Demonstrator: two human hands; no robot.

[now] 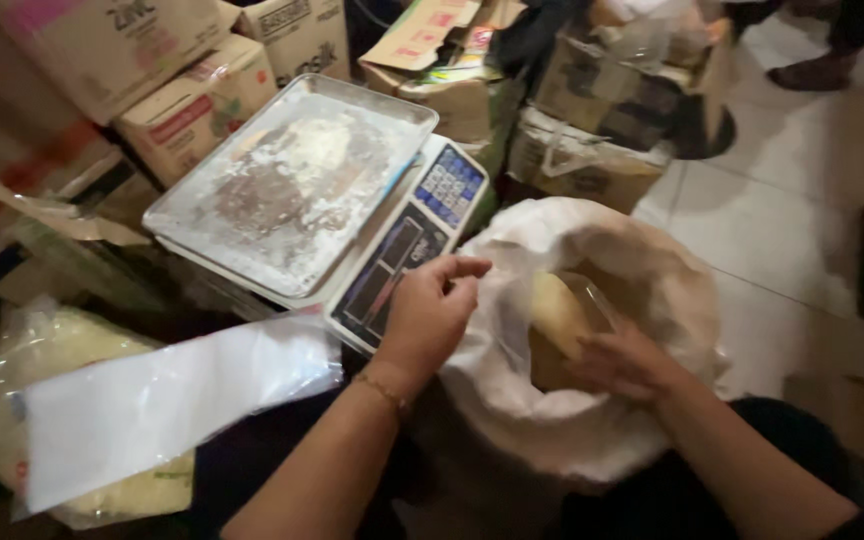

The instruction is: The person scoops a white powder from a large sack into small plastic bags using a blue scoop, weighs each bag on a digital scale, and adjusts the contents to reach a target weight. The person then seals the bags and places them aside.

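White woven sack point(592, 250), rim rolled down, standing on the tiled floor point(782, 240) beside a dusty electronic scale point(352, 200). The left hand point(430, 315) pinches the sack's rim, fingers together on the fabric. The right hand point(624, 362) reaches inside, fingers clamped on a clear plastic bag of pale powder point(560, 315). Risk: the thin bag may likely sag or slip, spilling powder over the rim.
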